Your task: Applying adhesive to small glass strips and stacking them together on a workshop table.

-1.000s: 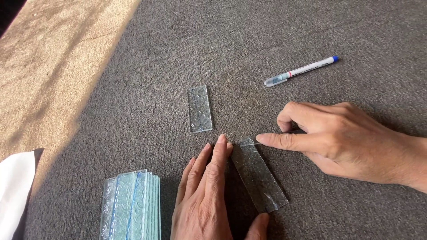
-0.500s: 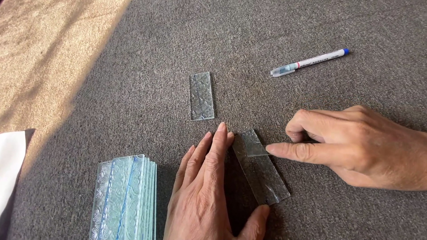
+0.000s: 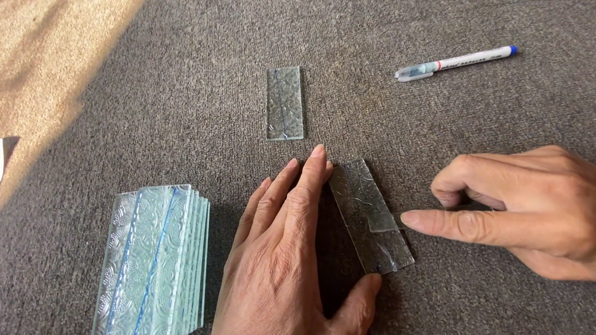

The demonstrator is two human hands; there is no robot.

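My left hand [image 3: 292, 254] lies flat on the grey carpet [image 3: 186, 111], its fingers and thumb against the left edge and near end of a small clear patterned glass strip [image 3: 369, 214]. My right hand [image 3: 521, 211] comes in from the right, index finger stretched out, its tip touching the strip's right edge by a small notch or broken piece; the other fingers are curled. A second small glass strip [image 3: 285, 103] with a blue line lies apart, farther away.
A stack of larger patterned glass strips [image 3: 155, 260] with blue lines sits at the lower left. A white marker with a blue cap [image 3: 456, 62] lies at the upper right. Sunlit tan floor [image 3: 43, 74] shows at the upper left.
My right hand has slid down along the strip's right edge toward its near half and pulled a little rightward. My left hand has stayed pressed beside the strip.
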